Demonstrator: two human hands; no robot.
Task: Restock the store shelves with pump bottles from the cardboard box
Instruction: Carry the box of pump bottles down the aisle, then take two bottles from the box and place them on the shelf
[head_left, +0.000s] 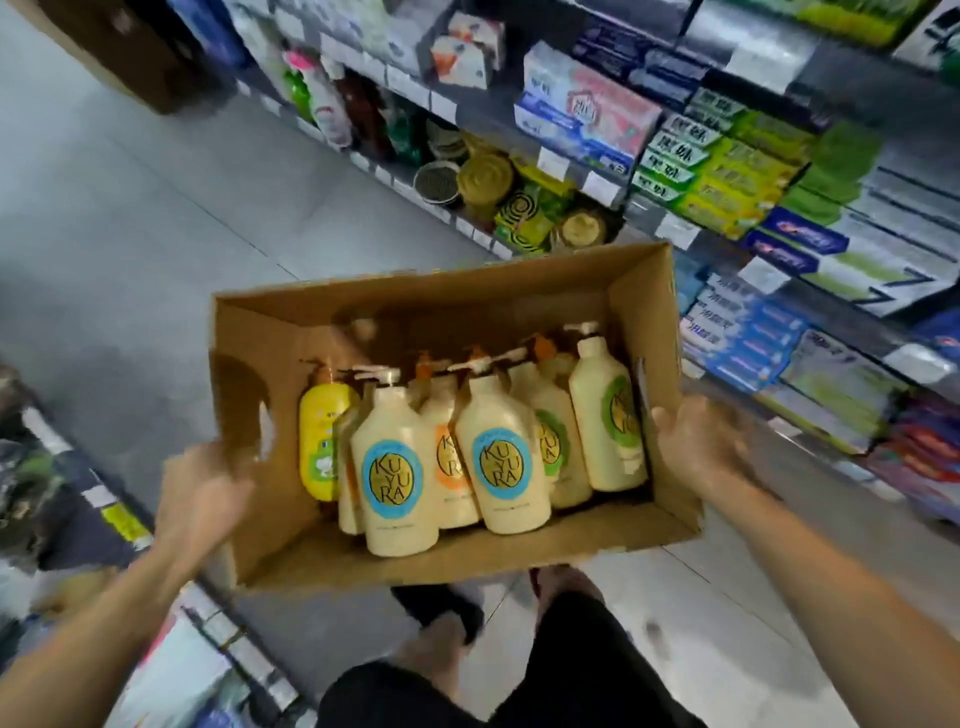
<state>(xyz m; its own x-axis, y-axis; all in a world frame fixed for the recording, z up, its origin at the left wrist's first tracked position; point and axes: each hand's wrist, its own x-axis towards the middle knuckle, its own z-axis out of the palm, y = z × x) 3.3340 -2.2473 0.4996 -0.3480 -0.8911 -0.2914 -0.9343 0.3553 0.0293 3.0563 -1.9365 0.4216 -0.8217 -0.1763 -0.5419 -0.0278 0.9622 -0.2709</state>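
Pump bottles (400, 467) stand packed in a cardboard box (415, 296) held above the floor (130, 208); the left hand (202, 493) grips its left wall, the right hand (696, 441) curls blurred fingers round its right wall

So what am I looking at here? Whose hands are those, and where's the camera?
The camera sits on a person's head and looks down, so you see what they see. There is no robot, just two bare hands. The left hand and the right hand are at the two sides of a cardboard box, carrying it above the floor. The picture is blurry, so I can't tell how the fingers lie. Inside the box are cream pump bottles and one yellow bottle. On the right are store shelves with toothpaste boxes.
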